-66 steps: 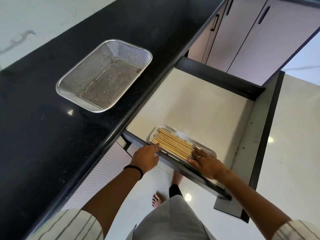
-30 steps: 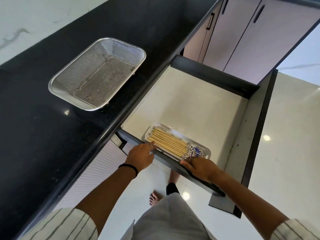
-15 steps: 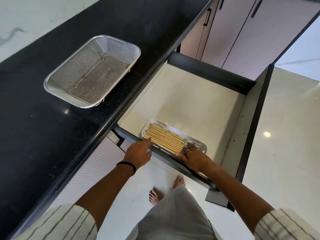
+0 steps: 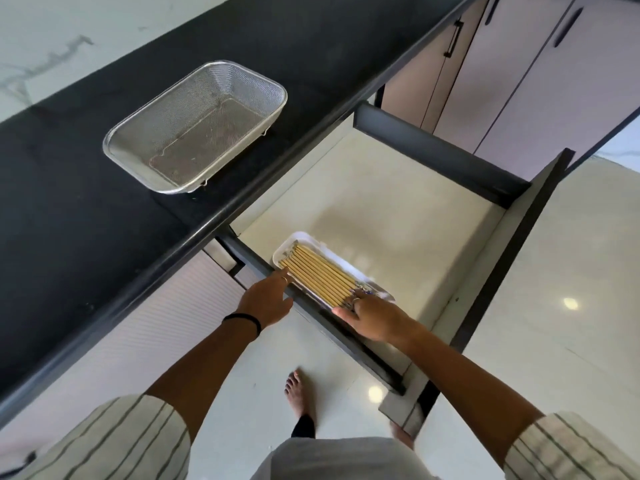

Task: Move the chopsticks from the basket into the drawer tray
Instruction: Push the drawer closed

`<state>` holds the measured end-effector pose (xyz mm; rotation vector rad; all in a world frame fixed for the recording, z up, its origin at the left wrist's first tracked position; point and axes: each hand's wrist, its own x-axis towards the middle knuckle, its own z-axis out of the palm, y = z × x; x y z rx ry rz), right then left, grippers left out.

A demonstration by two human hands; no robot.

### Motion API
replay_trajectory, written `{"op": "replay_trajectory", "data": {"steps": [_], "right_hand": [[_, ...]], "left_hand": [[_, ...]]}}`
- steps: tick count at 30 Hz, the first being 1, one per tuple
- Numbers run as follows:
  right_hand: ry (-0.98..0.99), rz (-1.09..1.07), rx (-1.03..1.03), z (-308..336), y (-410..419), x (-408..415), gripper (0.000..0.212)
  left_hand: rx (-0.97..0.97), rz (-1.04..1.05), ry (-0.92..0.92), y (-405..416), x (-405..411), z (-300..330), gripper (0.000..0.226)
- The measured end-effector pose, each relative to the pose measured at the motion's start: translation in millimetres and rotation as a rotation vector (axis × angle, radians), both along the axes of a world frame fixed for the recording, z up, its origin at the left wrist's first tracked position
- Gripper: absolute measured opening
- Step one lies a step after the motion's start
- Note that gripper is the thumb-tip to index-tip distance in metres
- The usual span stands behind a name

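Note:
Several wooden chopsticks [image 4: 320, 276] lie side by side in a shallow metal tray [image 4: 346, 263] at the near left corner of the open drawer [image 4: 398, 209]. My left hand [image 4: 266, 296] rests over the drawer's front edge, fingertips touching the tray's left end. My right hand [image 4: 375, 318] reaches over the same edge, its fingers on the chopsticks' patterned right ends. Neither hand lifts anything. The steel mesh basket [image 4: 145, 131] stands on the black counter with nothing visible inside.
The black counter [image 4: 69, 220] runs along the left, overhanging the drawer. The drawer's dark walls [image 4: 440, 154] enclose a pale floor. Pink cabinet doors [image 4: 519, 71] stand beyond. A bare foot [image 4: 298, 393] is on the glossy tile floor below.
My hands stay at the tray's two ends; the right fingers slid back over the patterned tips after exposing them. The view has drifted slightly, shifting everything a little left and up.

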<state>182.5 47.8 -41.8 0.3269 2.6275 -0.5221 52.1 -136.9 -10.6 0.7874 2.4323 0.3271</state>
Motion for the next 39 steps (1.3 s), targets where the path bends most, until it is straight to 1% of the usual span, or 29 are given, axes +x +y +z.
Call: {"op": "replay_trajectory", "data": {"steps": [2, 6, 9, 11, 13, 15, 16, 21, 25, 28, 31, 34, 39], "right_hand": [[0.067, 0.078, -0.026, 10.4, 7.7, 3.4, 0.059], [0.121, 0.157, -0.18, 34.9, 30.4, 14.9, 0.043], [0.181, 0.174, -0.228, 45.9, 38.1, 22.4, 0.04], [0.19, 0.195, -0.22, 52.9, 41.6, 25.1, 0.039], [0.173, 0.181, -0.212, 56.4, 52.2, 26.2, 0.04], [0.227, 0.322, -0.129, 84.1, 123.7, 80.0, 0.04], [0.223, 0.301, -0.135, 80.5, 131.0, 80.5, 0.041], [0.212, 0.273, -0.102, 71.6, 153.2, 101.3, 0.041], [0.223, 0.331, -0.044, 65.9, 169.8, 115.7, 0.04], [0.278, 0.365, -0.032, 63.5, 173.4, 124.2, 0.041], [0.331, 0.378, -0.038, 62.0, 176.9, 126.9, 0.037], [0.362, 0.385, -0.04, 58.4, 177.4, 128.5, 0.036], [0.392, 0.426, -0.054, 51.5, 183.2, 131.4, 0.037]], "left_hand": [[-0.028, 0.042, -0.001, 7.8, 11.2, 3.1, 0.054], [-0.042, 0.114, 0.036, 32.6, 45.1, 7.3, 0.057], [-0.024, 0.099, 0.091, 46.0, 61.3, 11.8, 0.061], [-0.047, 0.066, 0.083, 50.6, 67.6, 13.8, 0.062], [-0.047, 0.06, 0.033, 60.4, 71.6, 12.0, 0.062], [0.048, 0.148, 0.133, 117.8, 151.5, 38.4, 0.063], [0.089, 0.144, 0.122, 124.9, 154.4, 38.5, 0.065], [0.056, 0.049, -0.057, 142.8, 183.2, 27.5, 0.075], [0.02, 0.014, -0.121, 156.7, 206.9, 27.1, 0.083], [-0.031, 0.0, -0.079, 161.5, 219.0, 26.4, 0.078], [-0.003, 0.056, -0.063, 163.3, 224.9, 24.8, 0.066], [0.007, 0.055, -0.063, 162.7, 226.0, 21.4, 0.067], [0.074, 0.031, 0.031, 159.8, 227.9, 15.2, 0.067]]}}
